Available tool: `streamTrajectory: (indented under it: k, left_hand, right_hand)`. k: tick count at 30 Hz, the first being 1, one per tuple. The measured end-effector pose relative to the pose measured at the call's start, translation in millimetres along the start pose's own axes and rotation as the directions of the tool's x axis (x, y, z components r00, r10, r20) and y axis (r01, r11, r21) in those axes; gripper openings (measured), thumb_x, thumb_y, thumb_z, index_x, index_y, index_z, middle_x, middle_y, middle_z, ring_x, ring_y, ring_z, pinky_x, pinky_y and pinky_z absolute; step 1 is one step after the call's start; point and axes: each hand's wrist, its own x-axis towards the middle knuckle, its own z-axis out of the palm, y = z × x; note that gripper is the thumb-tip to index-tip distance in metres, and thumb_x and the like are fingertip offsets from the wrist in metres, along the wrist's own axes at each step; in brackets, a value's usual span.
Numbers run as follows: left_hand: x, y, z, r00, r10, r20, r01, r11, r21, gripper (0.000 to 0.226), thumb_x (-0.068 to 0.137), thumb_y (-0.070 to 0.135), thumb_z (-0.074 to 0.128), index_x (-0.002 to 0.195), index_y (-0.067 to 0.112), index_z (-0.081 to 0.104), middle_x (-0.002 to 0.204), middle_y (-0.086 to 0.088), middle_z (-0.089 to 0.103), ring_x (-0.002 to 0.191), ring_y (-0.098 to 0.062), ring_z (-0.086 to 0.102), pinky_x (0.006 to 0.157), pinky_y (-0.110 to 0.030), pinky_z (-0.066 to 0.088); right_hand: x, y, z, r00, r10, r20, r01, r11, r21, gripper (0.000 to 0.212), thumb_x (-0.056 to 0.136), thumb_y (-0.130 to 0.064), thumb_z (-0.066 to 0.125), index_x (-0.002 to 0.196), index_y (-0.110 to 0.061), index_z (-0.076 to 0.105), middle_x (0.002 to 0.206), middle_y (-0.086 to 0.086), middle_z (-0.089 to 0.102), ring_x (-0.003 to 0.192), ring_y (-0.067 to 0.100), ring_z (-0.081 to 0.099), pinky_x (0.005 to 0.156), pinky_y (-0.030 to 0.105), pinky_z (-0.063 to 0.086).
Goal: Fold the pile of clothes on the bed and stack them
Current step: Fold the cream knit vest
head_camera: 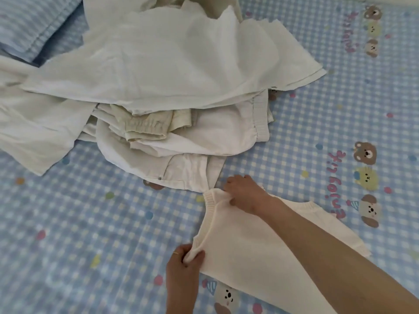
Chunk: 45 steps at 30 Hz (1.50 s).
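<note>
Our left hand [184, 266] and right hand [243, 193] each pinch the cream top [249, 257], just beside the pile of white clothes [158, 87] on the blue checked sheet [79, 234].

Blue striped pillow [29, 26] lies at top left.

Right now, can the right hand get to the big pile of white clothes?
Probably yes. The right hand pinches the cream knit top's far edge, right beside the pile of white clothes, with nothing between them. It would have to let go of the top first.
</note>
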Motion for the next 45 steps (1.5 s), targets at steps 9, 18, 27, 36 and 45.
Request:
streamTrajectory:
  k: [9, 18, 27, 36, 45]
  left_hand:
    - [-103.8, 1.3, 53.5, 0.755, 0.564, 0.334, -0.627, 0.77, 0.117, 0.011, 0.08, 0.028, 0.064, 0.083, 0.036, 0.071, 0.093, 0.02, 0.066, 0.091, -0.001, 0.06, 0.087, -0.01, 0.041]
    - [-190.3, -16.4, 158.2, 0.524, 0.489, 0.697, -0.789, 0.588, 0.181, 0.025, 0.083, 0.035, 0.057, 0.068, 0.03, 0.076, 0.088, 0.018, 0.072, 0.073, 0.001, 0.068, 0.065, -0.009, 0.051]
    - [-137.5, -35.5, 192.3, 0.576, 0.658, 0.486, -0.786, 0.283, 0.549, 0.055, 0.098, 0.039, 0.02, 0.134, 0.004, 0.04, 0.143, -0.015, 0.041, 0.143, -0.023, 0.017, 0.111, -0.041, 0.017]
    - [-98.1, -73.3, 179.3, 0.607, 0.618, 0.5, -0.748, 0.23, 0.623, 0.064, 0.093, 0.046, 0.033, 0.14, 0.003, 0.039, 0.148, -0.021, 0.034, 0.141, -0.027, 0.021, 0.112, -0.046, 0.019]
    - [-140.6, -60.1, 170.9, 0.983, -0.149, -0.103, 0.129, 0.975, -0.18, 0.082, 0.075, 0.002, 0.075, 0.142, 0.01, 0.03, 0.128, -0.019, 0.054, 0.103, -0.025, 0.058, 0.092, -0.036, 0.044]
  right_hand:
    - [-131.8, 73.2, -17.8, 0.983, 0.071, -0.167, -0.003, 0.927, 0.375, 0.025, 0.081, -0.012, 0.069, 0.098, -0.029, 0.067, 0.085, -0.016, 0.053, 0.082, 0.001, 0.045, 0.077, 0.024, 0.037]
    - [-244.5, 143.3, 22.4, 0.994, -0.101, -0.039, 0.1, 0.995, -0.027, 0.042, 0.083, -0.002, 0.061, 0.117, -0.026, 0.063, 0.12, -0.012, 0.061, 0.1, 0.017, 0.051, 0.086, 0.034, 0.045]
    - [-214.8, 89.7, 83.4, 0.945, 0.146, -0.293, -0.091, 0.977, 0.194, 0.05, 0.101, -0.037, 0.024, 0.15, -0.028, 0.018, 0.159, -0.004, 0.002, 0.147, 0.019, -0.004, 0.119, 0.045, 0.0]
    - [-178.9, 120.3, 124.6, 0.864, 0.452, -0.221, -0.364, 0.864, 0.347, 0.065, 0.095, -0.057, 0.026, 0.151, -0.028, 0.01, 0.16, 0.002, 0.001, 0.147, 0.021, -0.004, 0.119, 0.043, -0.003]
    - [-243.9, 120.1, 105.6, 0.612, 0.791, -0.016, -0.467, 0.378, 0.8, 0.053, 0.088, -0.034, 0.062, 0.134, -0.015, 0.043, 0.129, 0.005, 0.055, 0.117, 0.026, 0.052, 0.09, 0.033, 0.038]
